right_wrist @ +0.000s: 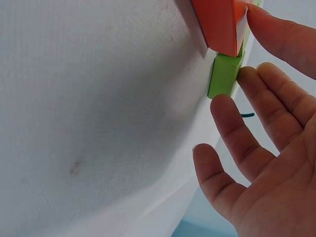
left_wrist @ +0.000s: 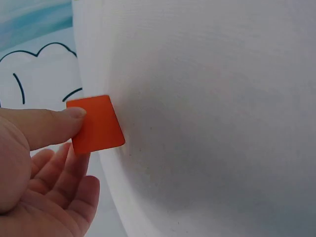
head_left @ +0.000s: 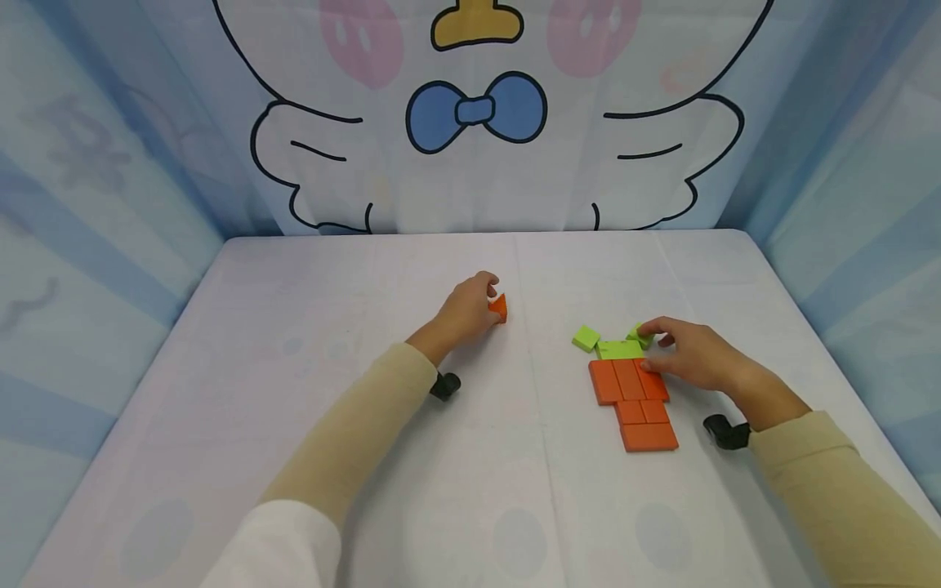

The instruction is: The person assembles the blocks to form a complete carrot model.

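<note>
My left hand (head_left: pixel 466 309) pinches an orange block (left_wrist: pixel 96 123), thumb on its flat four-sided face, just over the white tabletop. To the right lies a flat arrangement of orange blocks (head_left: pixel 639 400) set edge to edge. A light green block (head_left: pixel 619 351) borders its far side, with a tilted green block (head_left: pixel 586 338) at the left corner and another green block (head_left: pixel 635 333) at the right. My right hand (head_left: pixel 698 355) reaches over from the right. Its fingers touch the right-hand green block (right_wrist: pixel 224 74), while the thumb rests on the nearest orange block (right_wrist: pixel 219 27).
The white tabletop (head_left: pixel 294 392) has rounded far corners. Behind it hangs a printed curtain (head_left: pixel 478 180) with a blue bow tie, and further curtains close off both sides. Dark wrist cameras sit under both forearms, the left camera (head_left: pixel 445 386) and the right camera (head_left: pixel 726 432).
</note>
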A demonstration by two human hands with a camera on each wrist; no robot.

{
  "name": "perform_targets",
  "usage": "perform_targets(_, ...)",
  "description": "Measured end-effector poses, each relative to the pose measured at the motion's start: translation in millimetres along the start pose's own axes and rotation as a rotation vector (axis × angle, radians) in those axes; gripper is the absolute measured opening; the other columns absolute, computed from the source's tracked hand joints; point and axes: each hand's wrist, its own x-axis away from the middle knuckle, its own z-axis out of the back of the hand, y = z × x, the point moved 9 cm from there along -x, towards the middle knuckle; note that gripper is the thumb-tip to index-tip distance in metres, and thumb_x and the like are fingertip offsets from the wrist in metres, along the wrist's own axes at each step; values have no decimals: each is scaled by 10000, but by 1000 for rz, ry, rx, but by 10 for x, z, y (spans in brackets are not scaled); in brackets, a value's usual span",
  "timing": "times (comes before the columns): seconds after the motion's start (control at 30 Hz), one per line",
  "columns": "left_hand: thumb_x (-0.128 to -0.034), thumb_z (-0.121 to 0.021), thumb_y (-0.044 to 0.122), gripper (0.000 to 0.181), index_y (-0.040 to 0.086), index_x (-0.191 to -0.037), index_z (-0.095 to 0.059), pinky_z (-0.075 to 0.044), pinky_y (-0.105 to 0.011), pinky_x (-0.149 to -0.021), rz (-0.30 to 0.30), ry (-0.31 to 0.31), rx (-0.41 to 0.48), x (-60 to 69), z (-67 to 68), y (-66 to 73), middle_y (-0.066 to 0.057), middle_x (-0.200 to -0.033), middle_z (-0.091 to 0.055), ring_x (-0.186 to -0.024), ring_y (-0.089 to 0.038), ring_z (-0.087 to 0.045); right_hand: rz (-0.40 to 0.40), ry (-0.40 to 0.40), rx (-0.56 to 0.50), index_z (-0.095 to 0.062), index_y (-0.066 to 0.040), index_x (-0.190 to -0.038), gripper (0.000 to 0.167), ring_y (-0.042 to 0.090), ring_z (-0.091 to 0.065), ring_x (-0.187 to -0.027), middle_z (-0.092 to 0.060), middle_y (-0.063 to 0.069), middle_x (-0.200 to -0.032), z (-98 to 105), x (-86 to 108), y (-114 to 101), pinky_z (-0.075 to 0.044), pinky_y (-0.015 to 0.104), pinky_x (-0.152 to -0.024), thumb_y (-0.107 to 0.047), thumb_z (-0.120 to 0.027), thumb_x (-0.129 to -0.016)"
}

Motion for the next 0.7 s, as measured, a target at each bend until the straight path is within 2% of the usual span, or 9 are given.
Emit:
perform_targets(0.07, -928, -679, 12, 522, 33, -1405, -469, -463, -308, -976, -13, -29, 34, -8, -30, -12, -66, -1225, -610, -1094, -206, -580, 3, 1, 1, -493, -19, -1393, 569, 470, -481, -1178, -522, 281, -1322, -1, 1, 1, -446, 613, -940, -275, -714, -935)
perform_targets(0.2, -921, -723, 73, 523, 36, -1388, -490, -456, -307, -988, -54, -69, 50, -1, -80, 13, -65, -1217, -622, -1096, -201, -579, 2, 3, 1, -495, -22, -1392, 570, 470, -483, -1171, -525, 282, -1316, -3, 5, 0, -454, 608, -932, -279, -716, -934)
perform_targets(0.4, -924, -737, 136, 469, 31, -1335, -536, -457, -296, -972, -73, -66, 55, 36, -147, 102, -73, -1212, -622, -1085, -199, -577, 2, 1, -3, -494, -20, -1393, 561, 471, -480, -1181, -522, 282, -1326, -9, 5, -7, -455, 606, -935, -268, -708, -937)
perform_targets(0.53, -925, -743, 156, 460, 48, -1328, -548, -462, -260, -956, -119, -112, 39, 108, -227, 296, -49, -1203, -624, -1073, -168, -567, -1, 1, 1, -494, -18, -1394, 554, 464, -486, -1178, -527, 278, -1322, -3, 5, -20, -457, 601, -938, -257, -704, -940)
perform_targets(0.7, -909, -768, 197, 457, 57, -1300, -579, -463, -202, -900, -222, -180, -8, 261, -332, 665, -26, -1165, -641, -1047, -142, -550, 6, 1, 3, -496, -10, -1387, 554, 462, -487, -1173, -531, 274, -1316, 12, 13, -35, -458, 599, -935, -256, -708, -938)
